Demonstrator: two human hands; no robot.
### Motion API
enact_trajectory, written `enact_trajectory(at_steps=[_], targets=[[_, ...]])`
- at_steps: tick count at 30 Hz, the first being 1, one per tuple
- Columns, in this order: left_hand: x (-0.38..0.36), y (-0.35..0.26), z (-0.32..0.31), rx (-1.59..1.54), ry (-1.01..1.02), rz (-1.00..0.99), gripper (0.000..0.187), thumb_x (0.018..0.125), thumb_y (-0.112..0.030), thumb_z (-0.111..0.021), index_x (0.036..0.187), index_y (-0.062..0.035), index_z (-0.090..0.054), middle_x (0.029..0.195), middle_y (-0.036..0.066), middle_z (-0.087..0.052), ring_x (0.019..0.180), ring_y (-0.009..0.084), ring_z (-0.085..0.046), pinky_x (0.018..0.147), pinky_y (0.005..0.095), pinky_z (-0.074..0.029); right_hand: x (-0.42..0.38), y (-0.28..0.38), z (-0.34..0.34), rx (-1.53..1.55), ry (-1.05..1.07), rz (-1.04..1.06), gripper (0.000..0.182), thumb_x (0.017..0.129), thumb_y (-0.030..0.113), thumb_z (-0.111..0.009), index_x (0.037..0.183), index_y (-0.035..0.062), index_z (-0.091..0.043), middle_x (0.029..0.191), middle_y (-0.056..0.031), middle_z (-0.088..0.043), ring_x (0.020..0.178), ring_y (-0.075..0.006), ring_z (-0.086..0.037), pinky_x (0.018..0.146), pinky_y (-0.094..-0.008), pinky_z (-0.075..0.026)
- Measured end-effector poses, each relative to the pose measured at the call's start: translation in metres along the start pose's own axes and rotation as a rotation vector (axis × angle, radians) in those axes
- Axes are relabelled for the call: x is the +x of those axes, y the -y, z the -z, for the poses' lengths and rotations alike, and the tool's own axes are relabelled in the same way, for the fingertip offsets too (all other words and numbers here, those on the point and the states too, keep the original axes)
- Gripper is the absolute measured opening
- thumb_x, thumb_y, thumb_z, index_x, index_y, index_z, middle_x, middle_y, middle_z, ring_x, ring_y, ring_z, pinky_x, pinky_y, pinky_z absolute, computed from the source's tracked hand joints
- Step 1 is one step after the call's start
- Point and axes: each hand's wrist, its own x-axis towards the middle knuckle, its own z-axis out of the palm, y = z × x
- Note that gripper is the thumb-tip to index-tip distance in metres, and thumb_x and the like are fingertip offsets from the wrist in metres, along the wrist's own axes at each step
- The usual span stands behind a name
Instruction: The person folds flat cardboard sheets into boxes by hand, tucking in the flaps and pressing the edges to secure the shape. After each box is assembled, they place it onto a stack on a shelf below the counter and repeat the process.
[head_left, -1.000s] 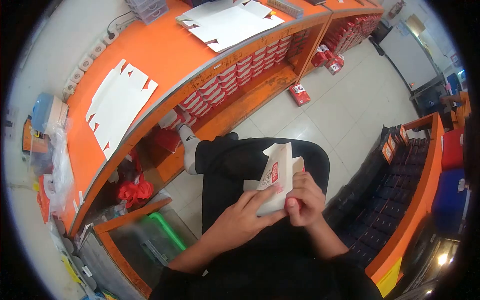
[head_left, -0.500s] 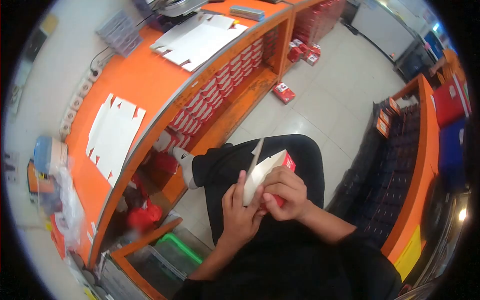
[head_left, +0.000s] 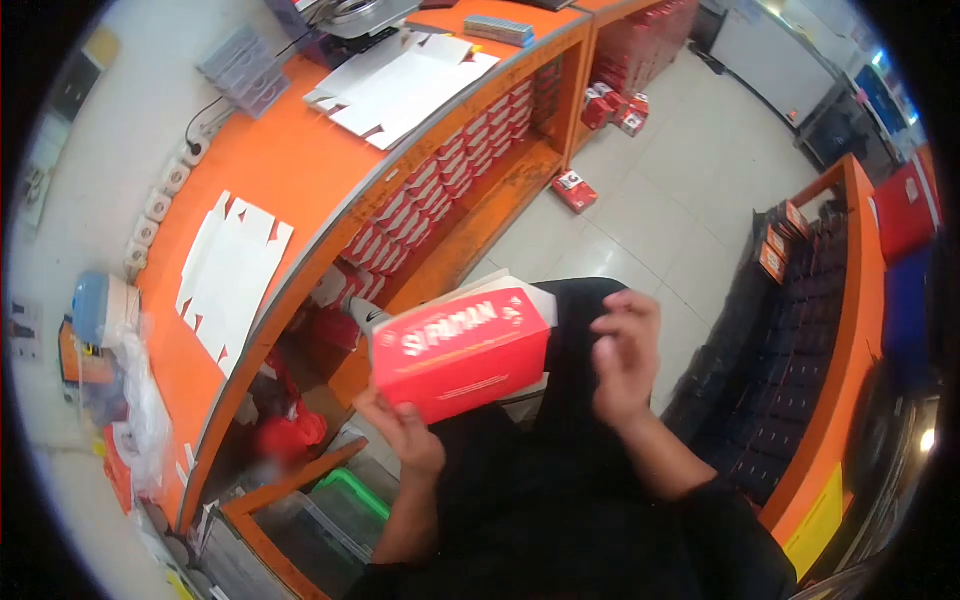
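Above my lap is a red cardboard box with white lettering, its printed side turned toward me and a pale inner flap showing at the top edge. My left hand grips its lower left corner, thumb on the red face and the other fingers partly hidden behind. Off to the right of the box, my right hand is raised with nothing in it, its fingers apart and slightly curled. A gap separates that hand from the box.
Flat white card blanks and more white blanks lie on the orange counter. Folded red-and-white boxes fill the shelf beneath. A red box is on the tiled floor. An orange-edged shelf stands at right.
The box has turned so its red printed side faces me, and it has shifted left in my left hand. My right hand has let go of it and moved right and up.
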Motion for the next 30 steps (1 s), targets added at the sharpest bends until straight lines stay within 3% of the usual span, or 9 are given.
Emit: enact_trajectory(at_steps=[8, 13, 17, 20, 21, 22, 24, 27, 30], targets=[[-0.005, 0.005, -0.001, -0.646, -0.103, 0.685, 0.041, 0.115, -0.030, -0.039, 0.148, -0.0069, -0.037, 0.141, 0.011, -0.055, 0.129, 0.0212, -0.057, 0.112, 0.0408, -0.045, -0.025, -0.008, 0.011, 0.610, 0.475, -0.487, 0.047, 0.107, 0.031, -0.055, 0.139, -0.0027, -0.062, 0.146, -0.0183, -0.045, 0.132, -0.0293, -0.049, 0.113, -0.0402, -0.035], [-0.012, 0.009, -0.003, -0.655, -0.016, 0.756, 0.044, 0.115, -0.034, -0.038, 0.150, -0.0079, -0.038, 0.141, 0.011, -0.056, 0.131, 0.0225, -0.057, 0.113, 0.0429, -0.044, -0.013, -0.009, 0.011, 0.438, 0.583, -0.338, 0.062, 0.091, 0.043, -0.079, 0.138, 0.0061, -0.067, 0.154, -0.0183, -0.036, 0.105, -0.0228, -0.063, 0.077, -0.0274, -0.053], [-0.022, 0.026, -0.003, -0.672, -0.041, 0.752, 0.050, 0.113, -0.037, -0.043, 0.154, -0.0078, -0.036, 0.147, 0.013, -0.053, 0.133, 0.0273, -0.055, 0.113, 0.0462, -0.045, -0.021, -0.028, 0.008, 0.042, 0.486, 0.090, 0.071, 0.070, 0.050, -0.093, 0.124, 0.0087, -0.075, 0.146, -0.0212, -0.046, 0.125, -0.0306, -0.056, 0.093, -0.0382, -0.052], [-0.030, 0.045, 0.002, -0.683, 0.149, 0.687, 0.061, 0.112, -0.044, -0.042, 0.157, -0.0035, -0.033, 0.156, 0.019, -0.046, 0.139, 0.0345, -0.051, 0.117, 0.0552, -0.042, -0.030, -0.029, 0.006, 0.279, 0.370, -0.208, 0.085, 0.068, 0.065, -0.087, 0.132, 0.0116, -0.072, 0.156, -0.0196, -0.039, 0.141, -0.0367, -0.042, 0.113, -0.0478, -0.038], [-0.041, 0.077, 0.015, -0.358, 0.256, 0.469, 0.064, 0.111, -0.045, -0.043, 0.158, -0.0040, -0.031, 0.157, 0.020, -0.044, 0.140, 0.0367, -0.049, 0.118, 0.0558, -0.040, -0.029, -0.031, 0.008, 0.283, 0.438, -0.210, 0.094, 0.072, 0.073, -0.080, 0.140, 0.0106, -0.067, 0.161, -0.0200, -0.032, 0.147, -0.0370, -0.035, 0.116, -0.0475, -0.034], [-0.031, 0.068, 0.002, -0.532, 0.188, 0.582, 0.068, 0.111, -0.046, -0.042, 0.161, -0.0032, -0.026, 0.161, 0.022, -0.037, 0.144, 0.0355, -0.044, 0.120, 0.0552, -0.037, -0.032, -0.031, 0.004, 0.400, 0.461, -0.239, 0.094, 0.083, 0.080, -0.064, 0.146, 0.0091, -0.062, 0.163, -0.0209, -0.027, 0.151, -0.0377, -0.028, 0.119, -0.0470, -0.031], [-0.010, 0.043, -0.014, -0.635, 0.204, 0.766, 0.073, 0.106, -0.059, -0.047, 0.153, -0.0042, -0.041, 0.152, 0.016, -0.049, 0.135, 0.0339, -0.048, 0.116, 0.0526, -0.035, -0.038, -0.038, 0.001, 0.678, 0.517, -0.295, 0.080, 0.100, 0.073, -0.043, 0.156, 0.0166, -0.052, 0.164, -0.0193, -0.024, 0.155, -0.0365, -0.022, 0.122, -0.0486, -0.026], [-0.001, 0.050, -0.021, -0.578, 0.262, 0.833, 0.080, 0.103, -0.071, -0.040, 0.152, -0.0078, -0.042, 0.151, 0.013, -0.050, 0.135, 0.0312, -0.049, 0.116, 0.0489, -0.034, -0.015, 0.001, 0.016, 0.621, 0.519, -0.385, 0.066, 0.102, 0.059, -0.058, 0.151, 0.0153, -0.056, 0.165, -0.0191, -0.022, 0.154, -0.0341, -0.028, 0.118, -0.0433, -0.035], [0.003, 0.042, -0.025, -0.562, 0.326, 0.793, 0.084, 0.100, -0.075, -0.041, 0.152, -0.0085, -0.042, 0.152, 0.013, -0.049, 0.135, 0.0318, -0.048, 0.117, 0.0491, -0.034, -0.013, 0.008, 0.017, 0.171, 0.518, 0.042, 0.052, 0.098, 0.038, -0.073, 0.141, 0.0109, -0.062, 0.160, -0.0178, -0.029, 0.141, -0.0277, -0.044, 0.103, -0.0361, -0.048]])
